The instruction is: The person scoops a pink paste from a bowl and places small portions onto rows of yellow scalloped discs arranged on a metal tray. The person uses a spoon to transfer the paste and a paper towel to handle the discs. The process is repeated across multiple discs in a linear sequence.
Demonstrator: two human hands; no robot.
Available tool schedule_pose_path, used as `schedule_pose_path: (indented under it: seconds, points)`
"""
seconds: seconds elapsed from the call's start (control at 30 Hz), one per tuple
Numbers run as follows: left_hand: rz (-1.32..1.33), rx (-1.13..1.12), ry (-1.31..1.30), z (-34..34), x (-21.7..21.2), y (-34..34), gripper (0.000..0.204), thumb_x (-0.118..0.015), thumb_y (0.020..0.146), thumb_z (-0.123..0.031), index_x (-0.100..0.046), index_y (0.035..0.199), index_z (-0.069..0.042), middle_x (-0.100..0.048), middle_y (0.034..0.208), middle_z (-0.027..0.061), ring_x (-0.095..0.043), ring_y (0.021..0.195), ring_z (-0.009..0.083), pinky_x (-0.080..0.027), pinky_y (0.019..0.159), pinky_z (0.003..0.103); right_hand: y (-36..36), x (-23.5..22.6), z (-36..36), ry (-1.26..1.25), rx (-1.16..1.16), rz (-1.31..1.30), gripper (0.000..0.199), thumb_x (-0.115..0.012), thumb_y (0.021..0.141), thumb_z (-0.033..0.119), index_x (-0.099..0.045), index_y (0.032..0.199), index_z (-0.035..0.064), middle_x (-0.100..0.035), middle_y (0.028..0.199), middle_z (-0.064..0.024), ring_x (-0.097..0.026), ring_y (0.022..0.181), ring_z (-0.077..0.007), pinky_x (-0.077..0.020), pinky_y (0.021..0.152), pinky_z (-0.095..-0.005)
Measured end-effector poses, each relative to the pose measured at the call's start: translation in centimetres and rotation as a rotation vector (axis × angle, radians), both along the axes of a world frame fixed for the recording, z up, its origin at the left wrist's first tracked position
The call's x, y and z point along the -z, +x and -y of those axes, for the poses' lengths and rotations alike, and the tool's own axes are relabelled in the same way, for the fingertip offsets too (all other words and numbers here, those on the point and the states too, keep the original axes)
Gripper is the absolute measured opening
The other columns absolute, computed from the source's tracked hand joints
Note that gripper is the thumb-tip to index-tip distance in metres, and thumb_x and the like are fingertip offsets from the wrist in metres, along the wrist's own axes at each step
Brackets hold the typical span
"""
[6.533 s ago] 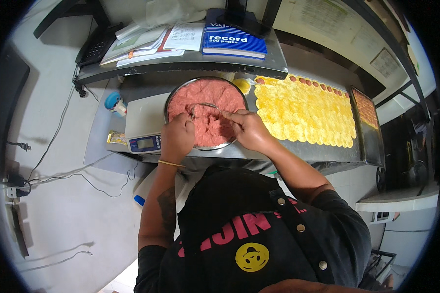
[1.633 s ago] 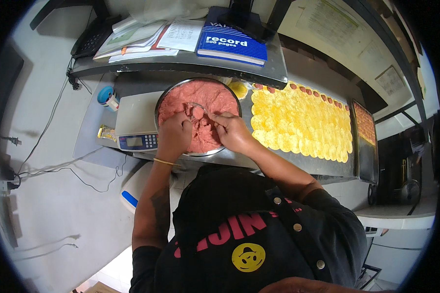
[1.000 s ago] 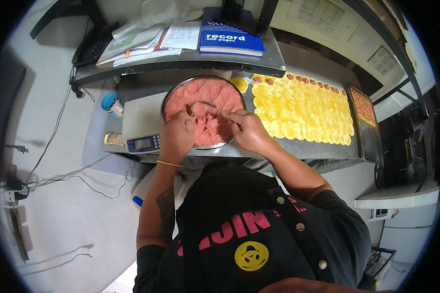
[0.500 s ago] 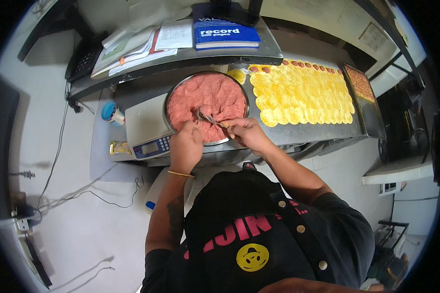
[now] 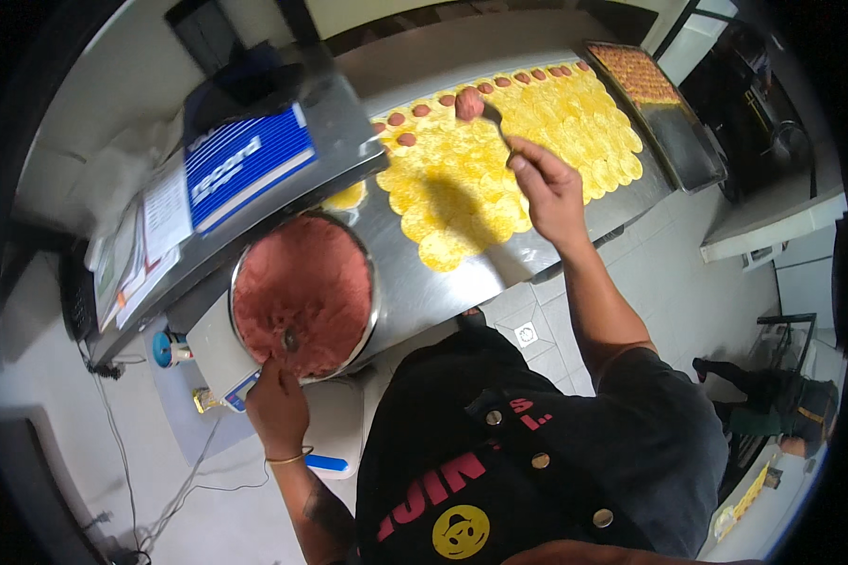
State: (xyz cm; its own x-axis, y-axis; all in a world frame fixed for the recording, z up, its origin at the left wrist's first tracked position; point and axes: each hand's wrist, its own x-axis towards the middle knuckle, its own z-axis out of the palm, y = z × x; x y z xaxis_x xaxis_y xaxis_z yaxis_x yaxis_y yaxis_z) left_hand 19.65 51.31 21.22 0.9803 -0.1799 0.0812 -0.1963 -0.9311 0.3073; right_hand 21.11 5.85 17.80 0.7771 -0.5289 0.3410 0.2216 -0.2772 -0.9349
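Note:
My right hand (image 5: pixel 548 186) grips a spoon (image 5: pixel 496 119) carrying a lump of pink ground-meat paste (image 5: pixel 469 104). It is over the far part of a sheet of overlapping thin yellow rounds (image 5: pixel 528 179). Small pink meat balls (image 5: pixel 422 111) sit in a row along the sheet's far edge, with one ball set slightly nearer. At the lower left, my left hand (image 5: pixel 280 400) is closed on another spoon (image 5: pixel 289 339), whose tip rests in the meat paste. A round metal bowl (image 5: pixel 375 299) holds this large mass of paste.
The bowl stands on a digital scale (image 5: pixel 215 344). A raised shelf (image 5: pixel 349 141) with a blue record book (image 5: pixel 245 174) and papers (image 5: pixel 165 212) overhangs the back left. A partly filled tray (image 5: pixel 688 141) borders the sheet's right side. Another person (image 5: pixel 773 400) shows at the far right.
My right hand has moved from the bowl rightward and away from me, over the yellow rounds, with a lump on its spoon. My left hand stays by the bowl. The whole view has turned right.

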Motion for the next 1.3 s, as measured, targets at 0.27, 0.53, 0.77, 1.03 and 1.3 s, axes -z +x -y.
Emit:
schedule_pose_path:
  seconds: [0.27,0.53,0.77,1.03,1.3]
  points:
    - [-0.112,-0.144,0.104,3.3,-1.8,1.7,0.015,-0.062,0.097,-0.014,-0.07,0.097,-0.002,-0.07,0.085,0.0274,-0.068,0.083,0.0506,-0.052,0.071,0.055,11.9,12.7,6.0,-0.5,0.115,-0.213,0.035,-0.061,0.094,-0.001,-0.077,0.124,0.0072,-0.072,0.104,-0.0221,-0.072,0.093,-0.0344,-0.0567,0.085,-0.041]
    - [0.0,-0.123,0.142,2.7,-1.8,-0.4,0.012,-0.065,0.097,-0.014,-0.07,0.096,-0.002,-0.069,0.084,0.0269,-0.068,0.079,0.048,-0.052,0.069,0.056,9.5,13.2,4.4,-0.069,0.089,-0.304,0.024,-0.061,0.104,0.008,-0.071,0.126,0.0019,-0.069,0.093,-0.004,-0.061,0.083,-0.0115,-0.051,0.076,-0.0284]
    - [0.118,0.111,0.337,0.6,-2.2,-0.6,0.01,-0.063,0.089,-0.006,-0.068,0.098,-0.01,-0.067,0.079,0.0119,-0.071,0.074,0.0338,-0.057,0.063,0.045,4.1,2.8,-9.3,-0.614,-0.542,0.067,0.037,-0.061,0.092,-0.007,-0.071,0.126,0.0065,-0.071,0.098,-0.0128,-0.069,0.08,-0.027,-0.0562,0.072,-0.0384]
    - [0.138,0.062,0.115,-1.7,-0.8,-1.7,0.01,-0.06,0.096,-0.014,-0.065,0.096,-0.006,-0.07,0.079,0.0164,-0.073,0.073,0.0372,-0.058,0.064,0.048,7.7,-0.4,-20.6,-1.206,-0.78,0.012,0.025,-0.061,0.089,0.013,-0.073,0.111,0.0091,-0.073,0.098,-0.0153,-0.074,0.092,-0.0371,-0.0584,0.075,-0.051]
    - [0.066,-0.214,-0.154,-2.4,1.8,-4.8,0.018,-0.058,0.099,-0.022,-0.063,0.094,-0.005,-0.073,0.085,0.0225,-0.072,0.076,0.045,-0.056,0.069,0.058,12.7,-2.3,-24.2,-1.432,-0.869,-0.18,0.026,-0.064,0.09,0.018,-0.076,0.112,0.011,-0.076,0.095,-0.0185,-0.072,0.088,-0.0409,-0.058,0.08,-0.0518]
